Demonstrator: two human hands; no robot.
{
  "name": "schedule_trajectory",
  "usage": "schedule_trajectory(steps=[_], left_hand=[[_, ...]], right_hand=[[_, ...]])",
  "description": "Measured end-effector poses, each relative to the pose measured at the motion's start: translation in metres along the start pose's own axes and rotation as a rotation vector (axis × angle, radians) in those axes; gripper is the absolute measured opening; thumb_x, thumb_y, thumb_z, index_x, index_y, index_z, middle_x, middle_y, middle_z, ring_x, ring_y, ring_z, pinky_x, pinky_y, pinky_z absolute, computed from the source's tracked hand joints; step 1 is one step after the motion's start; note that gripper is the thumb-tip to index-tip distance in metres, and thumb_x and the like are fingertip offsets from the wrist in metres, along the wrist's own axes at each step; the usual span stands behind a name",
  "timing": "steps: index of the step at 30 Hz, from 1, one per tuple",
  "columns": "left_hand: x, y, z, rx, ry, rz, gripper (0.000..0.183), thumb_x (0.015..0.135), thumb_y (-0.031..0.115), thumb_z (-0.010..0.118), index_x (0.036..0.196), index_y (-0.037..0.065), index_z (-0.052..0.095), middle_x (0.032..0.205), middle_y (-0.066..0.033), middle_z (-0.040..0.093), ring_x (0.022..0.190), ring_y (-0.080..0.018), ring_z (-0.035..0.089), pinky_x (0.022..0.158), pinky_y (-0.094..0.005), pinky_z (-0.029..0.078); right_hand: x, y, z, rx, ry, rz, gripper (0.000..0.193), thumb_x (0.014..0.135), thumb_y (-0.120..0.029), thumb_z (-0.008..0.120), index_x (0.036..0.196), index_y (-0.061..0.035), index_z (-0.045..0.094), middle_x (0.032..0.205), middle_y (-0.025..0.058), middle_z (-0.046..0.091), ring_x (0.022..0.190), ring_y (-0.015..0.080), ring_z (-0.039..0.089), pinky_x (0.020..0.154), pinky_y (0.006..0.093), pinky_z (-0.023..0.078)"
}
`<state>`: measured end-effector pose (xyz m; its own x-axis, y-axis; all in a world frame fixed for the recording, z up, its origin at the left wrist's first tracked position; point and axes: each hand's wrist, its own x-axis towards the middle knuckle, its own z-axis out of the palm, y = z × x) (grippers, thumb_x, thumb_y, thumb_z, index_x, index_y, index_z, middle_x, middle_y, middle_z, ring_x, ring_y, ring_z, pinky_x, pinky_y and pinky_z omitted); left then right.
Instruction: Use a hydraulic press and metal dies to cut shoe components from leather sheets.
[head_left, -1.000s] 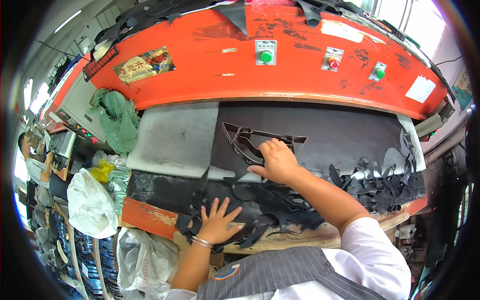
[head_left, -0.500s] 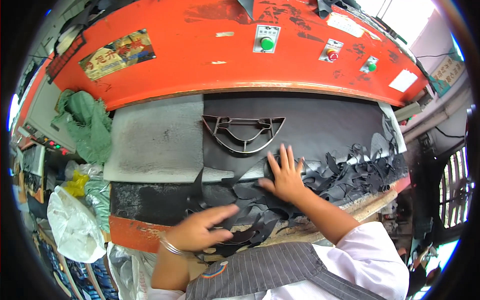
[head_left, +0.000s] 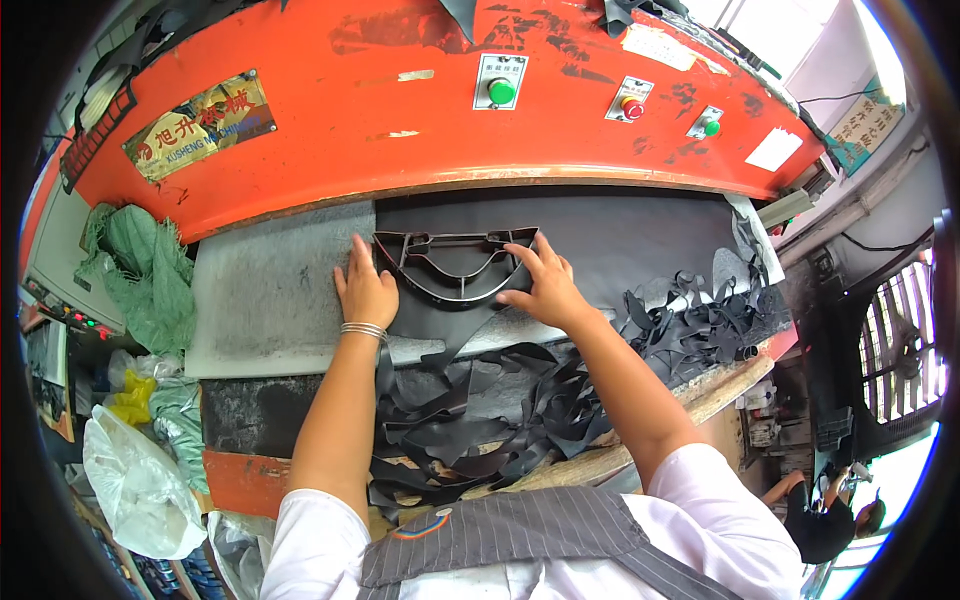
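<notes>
Orange press (head_left: 330, 130) stood 12 o'clock; left hand (head_left: 368, 298) lay open beside metal die (head_left: 462, 291) at 9; half-open right hand (head_left: 552, 292) touched its 3, grip unclear.

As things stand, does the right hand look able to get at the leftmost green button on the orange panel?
Probably yes: the leftmost green button faces out uncovered, and nothing shows between it and the right hand, which is at the right end of the metal frame.
</notes>
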<state>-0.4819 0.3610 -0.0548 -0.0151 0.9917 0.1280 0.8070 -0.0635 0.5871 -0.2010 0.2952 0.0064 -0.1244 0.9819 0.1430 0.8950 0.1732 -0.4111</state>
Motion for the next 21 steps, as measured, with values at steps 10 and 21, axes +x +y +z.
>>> schedule_trajectory(steps=[10, 21], left_hand=[[-0.001, -0.008, -0.009, -0.083, -0.033, 0.035, 0.076, 0.085, 0.012, 0.052, 0.149, -0.001, 0.013, 0.142, -0.0075, 0.049, 0.135, -0.0245, 0.039, 0.117, -0.0506, 0.009], [0.007, -0.011, -0.011, -0.184, 0.077, 0.102, 0.064, 0.085, 0.009, 0.053, 0.143, -0.004, 0.029, 0.129, -0.0112, 0.060, 0.125, -0.0285, 0.050, 0.117, -0.0453, 0.016]], right_hand=[[-0.005, 0.013, 0.040, 0.088, 0.211, 0.001, 0.052, 0.056, -0.034, 0.088, 0.096, -0.0119, 0.064, 0.144, 0.0387, 0.026, 0.127, 0.0482, 0.041, 0.103, 0.0472, 0.039], [-0.003, 0.015, 0.030, 0.079, 0.200, -0.054, 0.050, 0.056, -0.038, 0.087, 0.093, -0.0121, 0.065, 0.140, 0.0411, 0.030, 0.116, 0.0496, 0.050, 0.098, 0.0481, 0.043]])
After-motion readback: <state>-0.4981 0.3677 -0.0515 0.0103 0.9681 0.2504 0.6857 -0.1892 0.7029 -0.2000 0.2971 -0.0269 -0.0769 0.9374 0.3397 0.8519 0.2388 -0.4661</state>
